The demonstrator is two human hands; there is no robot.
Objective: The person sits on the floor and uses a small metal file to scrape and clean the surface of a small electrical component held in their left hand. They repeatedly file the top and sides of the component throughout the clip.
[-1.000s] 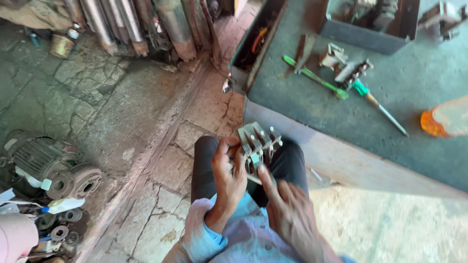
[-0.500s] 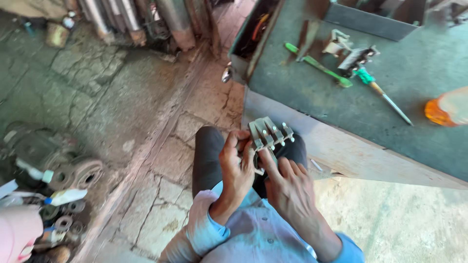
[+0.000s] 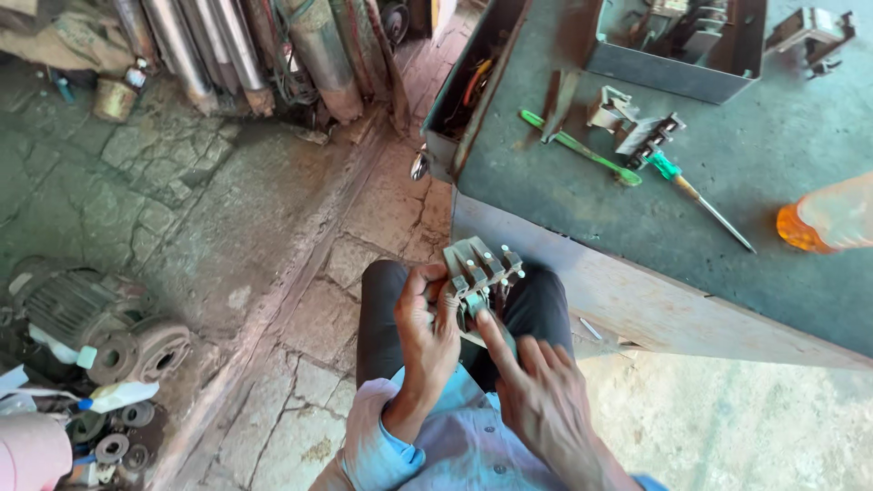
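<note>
The table [image 3: 637, 227] fills the view from twelve to three o'clock, its top dark green and scuffed, its front face plain pale board. On it, a green-handled screwdriver [image 3: 582, 150] lies slantwise near the left edge, just beside a flat rusty metal strip [image 3: 556, 100]. At its two o'clock sit small grey metal brackets [image 3: 632, 123], touching a second screwdriver [image 3: 700, 195] with a teal grip. A grey metal tray [image 3: 673, 68] stands at twelve o'clock, and an orange plastic bottle [image 3: 823, 223] lies at three. The stone floor [image 3: 200, 209] carries an old electric motor [image 3: 82, 318] at eight o'clock and metal pipes [image 3: 209, 45] at eleven.
</note>
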